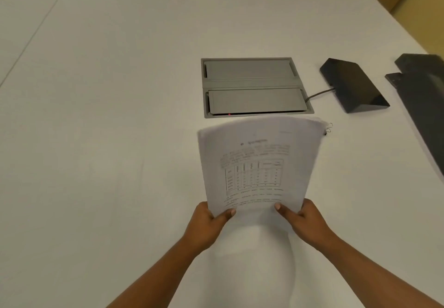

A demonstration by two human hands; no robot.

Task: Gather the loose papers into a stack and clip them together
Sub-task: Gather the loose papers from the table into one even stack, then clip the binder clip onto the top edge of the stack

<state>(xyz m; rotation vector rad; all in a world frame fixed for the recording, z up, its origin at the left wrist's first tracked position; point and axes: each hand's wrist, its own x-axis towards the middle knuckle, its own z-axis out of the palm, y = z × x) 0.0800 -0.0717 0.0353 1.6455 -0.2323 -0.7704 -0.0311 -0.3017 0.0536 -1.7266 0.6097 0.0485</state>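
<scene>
A stack of white printed papers with text and a table on the top sheet is held up off the white table, its far edge blurred. My left hand grips its lower left corner, thumb on top. My right hand grips the lower right corner the same way. A small binder clip with wire handles shows at the stack's far right corner; whether it lies on the table or sits on the papers I cannot tell.
A grey recessed cable box with two lids sits in the table just beyond the papers. A black wedge-shaped device with a cable lies to its right. Another black object lies along the right edge.
</scene>
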